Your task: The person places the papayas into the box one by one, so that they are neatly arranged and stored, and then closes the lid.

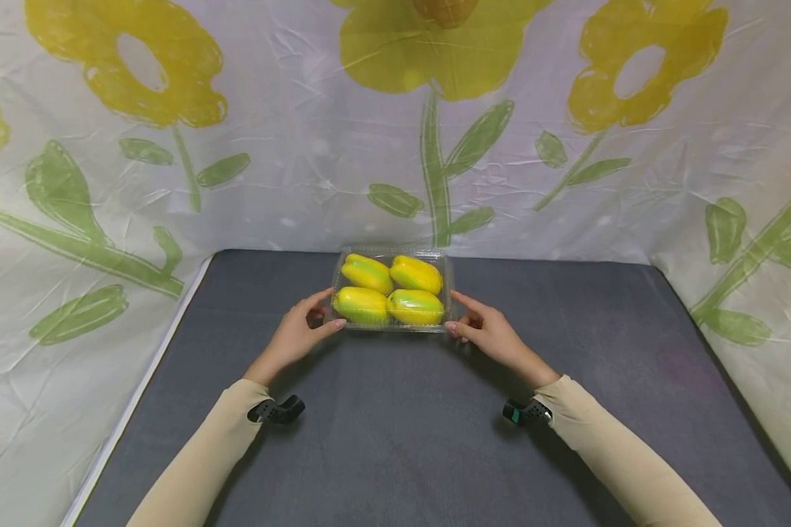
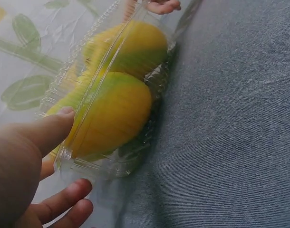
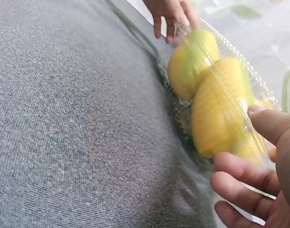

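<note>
A clear plastic clamshell box (image 1: 395, 329) lies near the back edge of the table, its lid down over several yellow-green fruits (image 1: 416, 307) that look like mangoes. My left hand (image 1: 295, 331) pinches the box's left end, thumb at the front corner and index finger along the side. At the opposite end, my right hand (image 1: 492, 335) grips the right side in the same way. In the left wrist view the thumb (image 2: 59, 124) presses at the lid's rim. The right wrist view has the right thumb (image 3: 266, 118) against the rim, with the other fingers curled lower down.
Dark grey cloth covers the table (image 1: 395, 439). White fabric with printed yellow flowers (image 1: 435, 51) hangs behind it and along both sides. A black strap (image 1: 277, 410) is on the left wrist, and another black strap (image 1: 527, 412) on the right.
</note>
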### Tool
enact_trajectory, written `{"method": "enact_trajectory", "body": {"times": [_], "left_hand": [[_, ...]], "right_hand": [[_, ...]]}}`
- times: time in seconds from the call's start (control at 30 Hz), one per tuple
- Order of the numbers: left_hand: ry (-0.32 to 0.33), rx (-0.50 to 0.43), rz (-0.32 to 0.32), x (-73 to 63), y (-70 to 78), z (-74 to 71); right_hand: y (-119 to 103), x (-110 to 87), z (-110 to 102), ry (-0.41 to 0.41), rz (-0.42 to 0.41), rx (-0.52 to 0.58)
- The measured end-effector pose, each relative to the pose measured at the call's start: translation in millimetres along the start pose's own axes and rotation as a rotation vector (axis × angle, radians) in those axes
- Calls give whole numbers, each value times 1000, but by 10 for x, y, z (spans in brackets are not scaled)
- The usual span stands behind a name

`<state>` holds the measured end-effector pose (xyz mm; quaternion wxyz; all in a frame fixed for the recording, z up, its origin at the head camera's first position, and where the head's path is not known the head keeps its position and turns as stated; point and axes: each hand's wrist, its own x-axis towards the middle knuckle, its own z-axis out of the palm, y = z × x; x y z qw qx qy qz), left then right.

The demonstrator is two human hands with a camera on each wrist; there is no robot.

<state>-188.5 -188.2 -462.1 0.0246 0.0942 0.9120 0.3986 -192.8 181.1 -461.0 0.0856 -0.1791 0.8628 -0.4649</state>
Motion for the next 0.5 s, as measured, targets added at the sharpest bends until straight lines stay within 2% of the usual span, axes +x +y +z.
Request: {"method": "enact_trajectory", "body": {"times": [0.23,0.5], "left_hand": [[5,11,1,32,5,4],[-11,-15,0,-4,45,-30]], "right_hand": [[-8,18,-10,9,-15,17],[-38,-26,-61,15,-1,-25]]}}
